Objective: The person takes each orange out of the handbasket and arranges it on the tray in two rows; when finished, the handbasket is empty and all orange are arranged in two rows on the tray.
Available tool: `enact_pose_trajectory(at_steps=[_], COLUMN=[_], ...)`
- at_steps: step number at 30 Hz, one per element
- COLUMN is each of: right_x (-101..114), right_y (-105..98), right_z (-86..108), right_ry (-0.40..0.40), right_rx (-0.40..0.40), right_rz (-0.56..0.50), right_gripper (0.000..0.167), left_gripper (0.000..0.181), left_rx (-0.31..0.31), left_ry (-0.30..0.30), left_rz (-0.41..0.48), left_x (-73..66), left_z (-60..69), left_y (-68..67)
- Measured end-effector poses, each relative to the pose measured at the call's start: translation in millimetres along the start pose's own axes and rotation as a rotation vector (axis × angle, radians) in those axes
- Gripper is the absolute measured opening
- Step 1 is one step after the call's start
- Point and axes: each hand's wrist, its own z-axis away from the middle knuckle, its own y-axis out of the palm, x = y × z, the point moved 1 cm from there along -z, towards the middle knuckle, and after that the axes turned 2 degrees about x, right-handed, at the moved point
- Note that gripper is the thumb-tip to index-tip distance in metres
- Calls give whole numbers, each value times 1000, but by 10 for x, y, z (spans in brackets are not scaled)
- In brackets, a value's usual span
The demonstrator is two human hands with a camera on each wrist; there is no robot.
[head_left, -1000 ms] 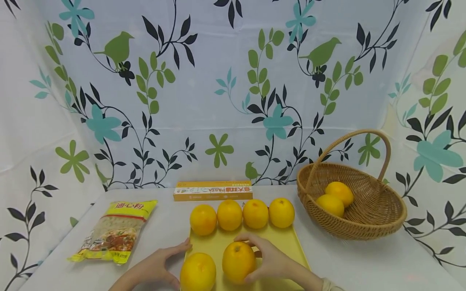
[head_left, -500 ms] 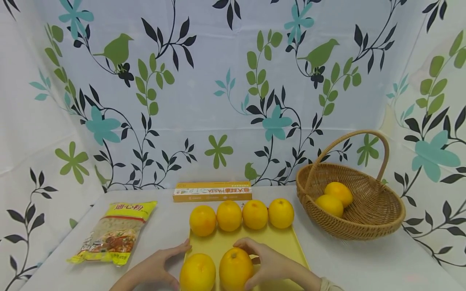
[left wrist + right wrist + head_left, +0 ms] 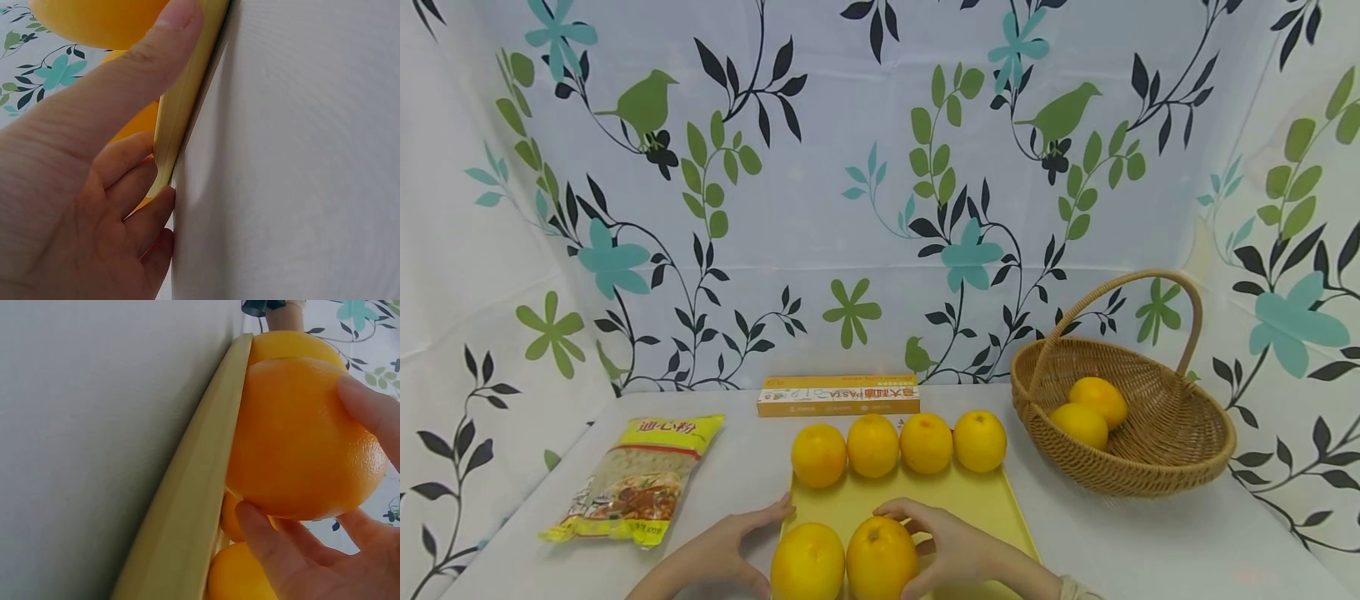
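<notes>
My right hand holds a large orange over the near part of a yellow tray, thumb on the near side and fingers on the far side. In the right wrist view this orange sits close to the tray wall. Just left of it, a second orange stands in the tray's near left corner. My left hand spreads along the tray's left edge. Seen from the left wrist, its fingers touch the tray's side. Several smaller oranges line the tray's far edge.
A wicker basket with two yellow-orange fruits stands to the right. Left of the tray lies a yellow pasta bag. Behind the tray is an orange-and-white pasta box. A patterned cloth hangs at the back.
My right hand has shifted the orange left and slightly nearer, up beside the other large orange; its stem end has turned a little. The left hand has stayed in place.
</notes>
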Motion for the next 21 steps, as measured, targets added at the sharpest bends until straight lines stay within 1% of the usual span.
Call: enact_pose_trajectory(at_steps=[6, 10, 13, 14, 20, 21], right_x=[16, 27, 29, 26, 5, 4], right_y=[14, -22, -52, -56, -38, -40], right_z=[-1, 10, 16, 15, 1, 7], right_ry=[13, 23, 21, 22, 24, 21], right_rx=[-5, -3, 3, 9, 34, 29], right_rz=[-4, 25, 46, 46, 43, 54], right_gripper=[69, 67, 67, 68, 70, 70], left_gripper=[84, 83, 83, 84, 90, 90], left_rx=[5, 9, 4, -2, -40, -44], left_ry=[-1, 9, -1, -20, -267, -290], left_rz=[-1, -11, 4, 12, 167, 187], left_x=[7, 10, 5, 1, -39, -46], left_z=[-6, -27, -49, -55, -64, -69], left_y=[0, -12, -15, -11, 44, 53])
